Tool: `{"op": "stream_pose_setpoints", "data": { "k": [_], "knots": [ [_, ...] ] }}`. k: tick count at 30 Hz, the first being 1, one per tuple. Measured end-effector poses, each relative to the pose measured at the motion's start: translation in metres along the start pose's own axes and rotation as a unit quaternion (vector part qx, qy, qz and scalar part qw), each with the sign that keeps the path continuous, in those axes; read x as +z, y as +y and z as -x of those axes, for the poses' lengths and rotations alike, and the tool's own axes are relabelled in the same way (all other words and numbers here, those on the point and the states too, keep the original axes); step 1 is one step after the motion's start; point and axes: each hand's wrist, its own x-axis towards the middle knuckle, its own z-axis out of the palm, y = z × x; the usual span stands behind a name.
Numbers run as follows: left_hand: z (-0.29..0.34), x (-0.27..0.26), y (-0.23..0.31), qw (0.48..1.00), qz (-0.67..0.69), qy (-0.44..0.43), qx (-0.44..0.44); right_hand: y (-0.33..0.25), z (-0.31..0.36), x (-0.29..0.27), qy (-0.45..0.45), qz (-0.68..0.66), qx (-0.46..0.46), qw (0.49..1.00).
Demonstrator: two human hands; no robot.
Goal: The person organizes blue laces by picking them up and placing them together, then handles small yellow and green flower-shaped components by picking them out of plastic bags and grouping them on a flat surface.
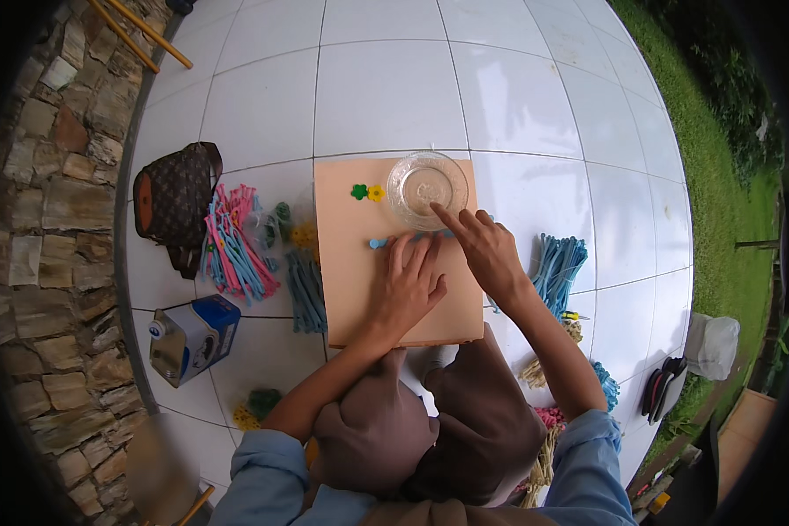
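Observation:
A shallow clear glass dish (401, 173) stands at the far edge of a tan board (351, 298). My right hand (491, 254) reaches over it, index finger stretched out with its tip at the dish's bottom; its other fingers are bent and partly hidden. A light blue strip with a rounded end (376, 244) lies across the board just below the dish. My left hand (409, 285) rests on it, palm down, fingertips pressing it. A green flower-shaped piece (358, 192) and a yellow one (375, 193) sit left of the dish.
On the white tiles lie pink-and-blue strips (237, 245), blue bundles (306, 289) (559, 267), a brown bag (174, 197) and a blue metal can (197, 337). A yellow-handled tool (573, 316) lies at right. Stone wall (83, 206) borders the left, grass (719, 193) the right.

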Motion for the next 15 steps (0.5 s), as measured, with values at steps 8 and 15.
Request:
{"op": "stream_pose_setpoints", "data": {
  "k": [8,15],
  "knots": [
    [-0.0006,0.0006,0.0006,1.000,-0.006,0.002,0.002,-0.0070,-0.0053,0.0030,0.014,0.026,0.040,0.999],
    [-0.0006,0.0006,0.0016,1.000,0.000,0.003,-0.005,-0.0022,-0.0001,0.0025,0.022,0.010,0.060,0.998]
  ]
}}
